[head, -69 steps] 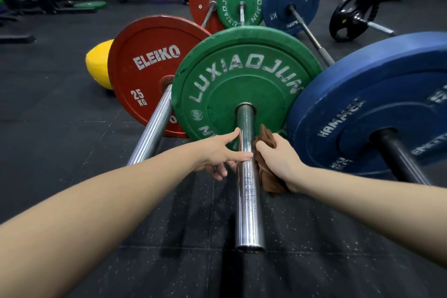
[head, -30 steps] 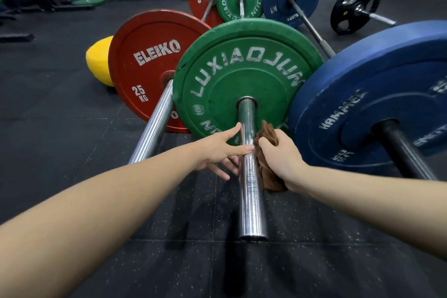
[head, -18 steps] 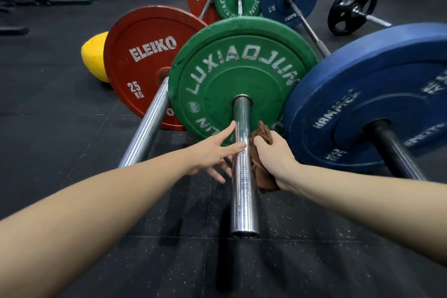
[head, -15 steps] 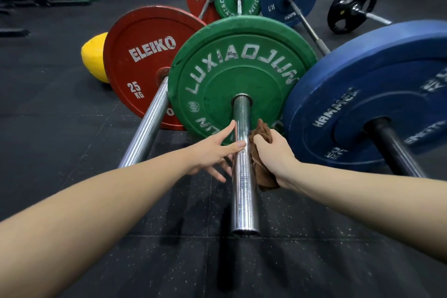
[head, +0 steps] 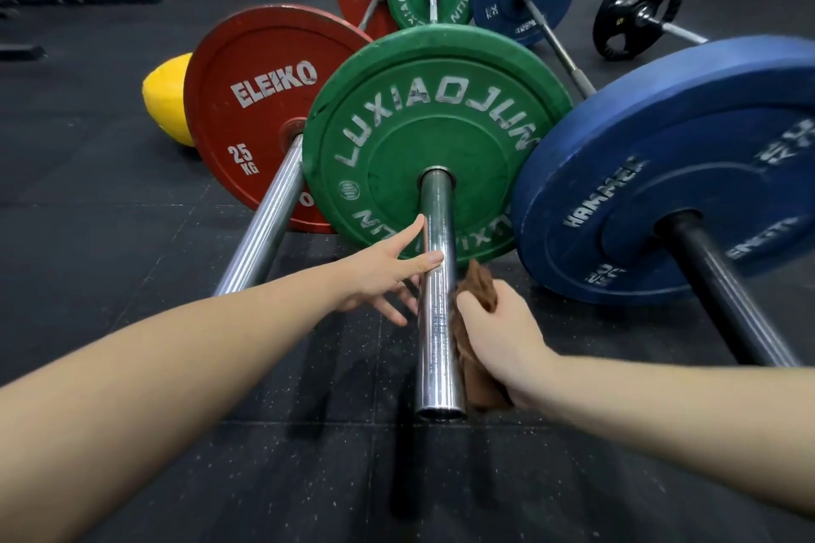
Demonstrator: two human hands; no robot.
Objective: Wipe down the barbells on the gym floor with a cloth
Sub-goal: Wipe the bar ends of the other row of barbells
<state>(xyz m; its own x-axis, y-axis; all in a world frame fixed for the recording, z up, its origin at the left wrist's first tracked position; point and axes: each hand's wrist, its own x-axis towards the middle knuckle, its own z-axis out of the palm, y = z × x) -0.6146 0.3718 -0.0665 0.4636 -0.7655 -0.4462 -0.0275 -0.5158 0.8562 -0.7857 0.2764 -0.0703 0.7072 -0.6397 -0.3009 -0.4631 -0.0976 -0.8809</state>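
Barbells lie side by side on the black speckled rubber floor [head: 176, 454] of a dim gym. The right hand [head: 500, 337] clenches a brown cloth [head: 480, 289] against the middle chrome sleeve [head: 436, 322], near the green plate [head: 432, 110]. The left hand [head: 383, 273] touches the sleeve with straight, released fingers [head: 430, 261].

**A:** How much of the cloth shows?

**B:** Little. Your right hand [head: 498, 335] covers most of the brown cloth [head: 478, 284], and the chrome sleeve [head: 436, 300] hides its left side. That hand's fingers are out of sight.

**A:** And my left hand [head: 379, 273]?

**B:** Whether your lower fingers touch the sleeve's underside, I can't tell.

**A:** Further off?

**B:** The right edge cuts off the blue plate [head: 661, 172], and its lettering is smeared there. The yellow object [head: 165, 101] sits mostly behind the red plate [head: 260, 101], so I can't tell what it is.
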